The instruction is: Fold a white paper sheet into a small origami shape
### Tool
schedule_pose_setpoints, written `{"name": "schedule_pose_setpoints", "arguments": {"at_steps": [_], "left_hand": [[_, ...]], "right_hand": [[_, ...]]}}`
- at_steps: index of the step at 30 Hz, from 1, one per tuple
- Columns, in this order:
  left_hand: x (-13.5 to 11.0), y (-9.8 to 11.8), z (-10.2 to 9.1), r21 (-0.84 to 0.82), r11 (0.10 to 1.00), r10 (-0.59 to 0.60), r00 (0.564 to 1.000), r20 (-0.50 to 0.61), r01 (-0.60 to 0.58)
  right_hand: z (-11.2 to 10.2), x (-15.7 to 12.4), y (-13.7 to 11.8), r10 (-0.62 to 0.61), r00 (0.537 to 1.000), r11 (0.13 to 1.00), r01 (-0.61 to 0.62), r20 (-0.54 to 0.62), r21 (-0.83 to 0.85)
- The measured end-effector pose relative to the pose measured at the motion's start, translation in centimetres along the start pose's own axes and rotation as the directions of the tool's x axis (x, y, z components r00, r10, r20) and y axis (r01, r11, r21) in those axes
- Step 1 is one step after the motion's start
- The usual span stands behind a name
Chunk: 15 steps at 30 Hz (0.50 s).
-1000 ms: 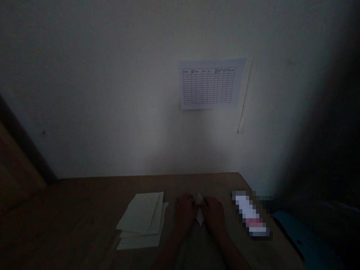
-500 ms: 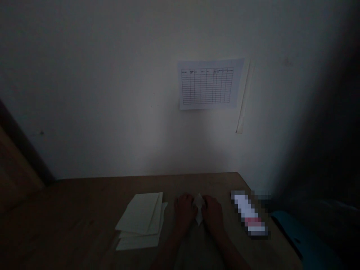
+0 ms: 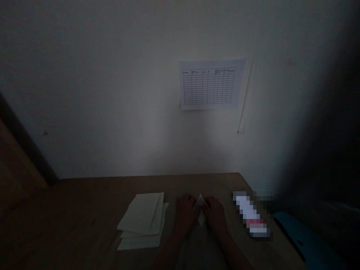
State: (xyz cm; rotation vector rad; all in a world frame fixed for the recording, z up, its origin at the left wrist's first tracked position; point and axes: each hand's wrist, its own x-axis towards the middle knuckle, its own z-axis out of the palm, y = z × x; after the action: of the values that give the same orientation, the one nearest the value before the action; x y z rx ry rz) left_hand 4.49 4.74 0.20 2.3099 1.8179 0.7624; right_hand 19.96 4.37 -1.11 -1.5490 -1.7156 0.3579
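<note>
Between my hands a small piece of folded white paper lies on the table, a narrow diamond with one point facing away from me and one towards me. My left hand holds its left edge, fingers curled. On the opposite edge my right hand grips the paper with bent fingers, its thumb reaching over the middle. The dim light hides the exact fingertip contact. Left of my hands lies a stack of loose paper sheets, unevenly piled.
The brown table meets a pale wall with a printed chart on it. A pixelated phone-like object lies right of my hands. Beyond the right table edge stands a blue chair-like thing. Wooden framing rises at left.
My hands remain around the folded paper. More of its far half shows now, looking wider, and my right thumb has come over its middle. The view has shifted slightly.
</note>
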Motion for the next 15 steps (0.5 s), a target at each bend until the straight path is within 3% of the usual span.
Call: {"name": "schedule_pose_setpoints", "arguments": {"at_steps": [7, 15], "left_hand": [[0.26, 0.34, -0.37, 0.005, 0.999, -0.043, 0.998, 0.040, 0.043], [0.33, 0.73, -0.51, 0.031, 0.998, -0.050, 0.997, 0.058, 0.049]], "right_hand": [[0.13, -0.06, -0.16, -0.015, 1.000, 0.996, 0.016, 0.012, -0.083], [0.30, -0.15, -0.37, 0.002, 1.000, 0.999, -0.002, 0.019, -0.036]]}}
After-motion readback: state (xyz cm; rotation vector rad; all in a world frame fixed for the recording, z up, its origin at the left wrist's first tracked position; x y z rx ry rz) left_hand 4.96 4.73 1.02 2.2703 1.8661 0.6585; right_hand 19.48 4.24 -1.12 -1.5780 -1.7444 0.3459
